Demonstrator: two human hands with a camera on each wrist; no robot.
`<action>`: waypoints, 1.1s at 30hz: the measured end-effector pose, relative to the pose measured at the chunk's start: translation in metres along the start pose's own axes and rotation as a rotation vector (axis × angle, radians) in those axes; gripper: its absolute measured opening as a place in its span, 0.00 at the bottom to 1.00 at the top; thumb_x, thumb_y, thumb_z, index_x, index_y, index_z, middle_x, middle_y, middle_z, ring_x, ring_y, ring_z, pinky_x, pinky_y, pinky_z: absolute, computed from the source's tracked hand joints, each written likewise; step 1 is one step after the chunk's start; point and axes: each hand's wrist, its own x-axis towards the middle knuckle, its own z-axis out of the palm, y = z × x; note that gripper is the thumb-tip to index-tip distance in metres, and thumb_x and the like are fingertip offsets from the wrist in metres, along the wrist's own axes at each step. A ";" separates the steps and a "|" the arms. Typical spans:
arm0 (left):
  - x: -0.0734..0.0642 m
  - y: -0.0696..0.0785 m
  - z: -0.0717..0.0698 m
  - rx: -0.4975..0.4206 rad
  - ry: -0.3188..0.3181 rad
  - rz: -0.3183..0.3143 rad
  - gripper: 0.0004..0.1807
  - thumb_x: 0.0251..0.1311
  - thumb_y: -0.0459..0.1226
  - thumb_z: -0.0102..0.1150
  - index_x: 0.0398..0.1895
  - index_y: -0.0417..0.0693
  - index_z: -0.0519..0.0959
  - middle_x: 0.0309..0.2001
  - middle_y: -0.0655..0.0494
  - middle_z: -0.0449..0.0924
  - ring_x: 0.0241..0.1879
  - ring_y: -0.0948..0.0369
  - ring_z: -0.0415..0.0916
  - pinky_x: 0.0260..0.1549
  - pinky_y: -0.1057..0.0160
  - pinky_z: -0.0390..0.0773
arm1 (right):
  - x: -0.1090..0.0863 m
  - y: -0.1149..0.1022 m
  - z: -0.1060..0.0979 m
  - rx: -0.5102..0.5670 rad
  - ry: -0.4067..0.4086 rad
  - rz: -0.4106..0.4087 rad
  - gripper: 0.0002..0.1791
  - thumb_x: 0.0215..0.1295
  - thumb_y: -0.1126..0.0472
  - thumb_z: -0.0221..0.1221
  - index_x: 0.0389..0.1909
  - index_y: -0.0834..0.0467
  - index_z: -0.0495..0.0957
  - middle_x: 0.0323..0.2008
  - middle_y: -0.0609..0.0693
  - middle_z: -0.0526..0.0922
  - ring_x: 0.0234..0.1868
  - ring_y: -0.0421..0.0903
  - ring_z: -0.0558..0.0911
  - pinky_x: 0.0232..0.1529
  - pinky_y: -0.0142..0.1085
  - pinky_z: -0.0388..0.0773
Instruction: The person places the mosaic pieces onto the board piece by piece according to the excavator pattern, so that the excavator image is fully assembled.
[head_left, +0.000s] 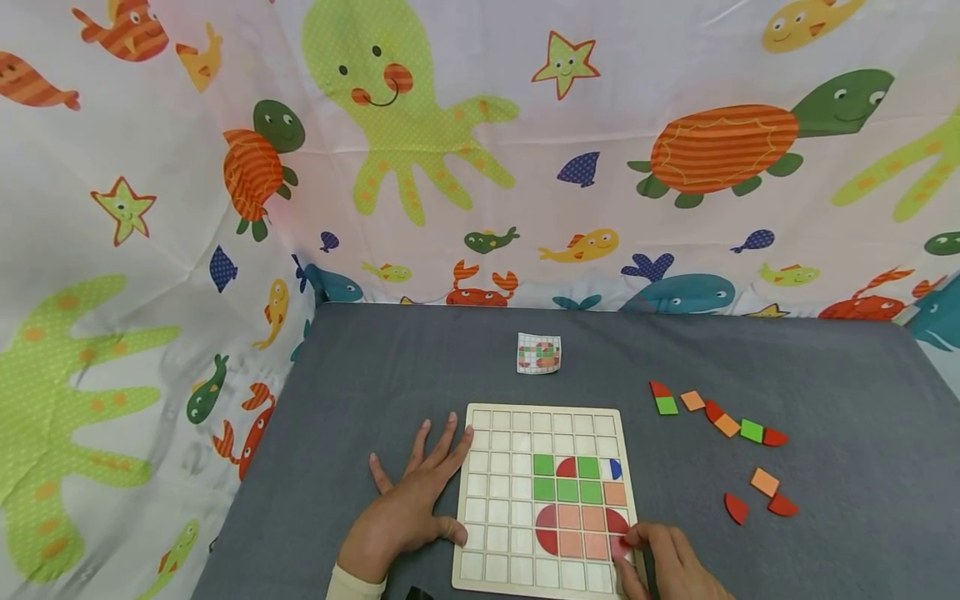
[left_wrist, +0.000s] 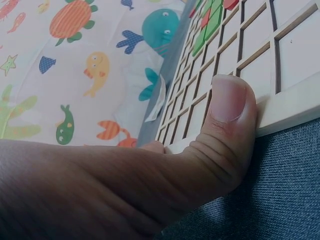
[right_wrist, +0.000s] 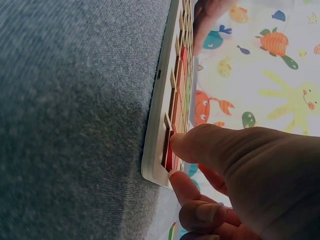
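A wooden grid board (head_left: 498,567) lies on the grey cloth, with green, red and salmon tiles in its right half. My left hand (head_left: 408,517) rests at the board's left edge, fingers spread; its thumb (left_wrist: 232,107) touches the wooden rim in the left wrist view. At the lower right of the grid, my right hand (head_left: 671,560) pinches a red quarter-circle tile (head_left: 619,547) between thumb and forefinger. That red tile (right_wrist: 170,156) sits at a cell near the board's corner in the right wrist view, partly hidden by the fingertips. Just above it lies another red quarter-circle (head_left: 617,521).
Loose red, green and orange tiles lie right of the board, among them a green square (head_left: 752,430) and an orange square (head_left: 765,482). Behind the board is a small printed pattern card (head_left: 538,354). A sea-animal curtain (head_left: 465,75) hangs at the back and left.
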 end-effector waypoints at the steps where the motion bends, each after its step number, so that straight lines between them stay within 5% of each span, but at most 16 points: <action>1: -0.001 0.002 -0.001 -0.002 0.002 0.001 0.74 0.37 0.55 0.81 0.88 0.73 0.42 0.87 0.64 0.30 0.85 0.45 0.21 0.53 0.14 0.09 | 0.000 0.001 0.000 0.006 -0.011 0.005 0.19 0.54 0.51 0.79 0.41 0.50 0.80 0.35 0.46 0.78 0.23 0.37 0.71 0.23 0.29 0.75; 12: -0.006 0.009 -0.006 -0.016 0.012 0.013 0.75 0.36 0.51 0.84 0.88 0.72 0.43 0.88 0.61 0.32 0.85 0.43 0.22 0.52 0.12 0.10 | 0.008 0.009 -0.009 0.031 -0.125 0.068 0.19 0.62 0.45 0.74 0.44 0.52 0.82 0.38 0.45 0.79 0.26 0.38 0.72 0.26 0.30 0.76; 23: -0.004 0.005 -0.002 -0.008 0.024 0.031 0.75 0.36 0.53 0.83 0.88 0.74 0.43 0.88 0.63 0.32 0.85 0.43 0.22 0.52 0.12 0.11 | 0.028 0.036 -0.036 -0.012 -0.017 0.089 0.15 0.67 0.53 0.72 0.46 0.56 0.81 0.37 0.48 0.81 0.28 0.41 0.75 0.27 0.37 0.78; 33: -0.003 0.004 -0.001 -0.010 0.018 0.009 0.75 0.35 0.53 0.83 0.88 0.73 0.44 0.88 0.63 0.32 0.85 0.44 0.22 0.52 0.13 0.10 | 0.039 0.085 -0.042 0.005 0.279 -0.114 0.18 0.56 0.73 0.74 0.45 0.59 0.81 0.35 0.51 0.81 0.25 0.35 0.68 0.19 0.33 0.65</action>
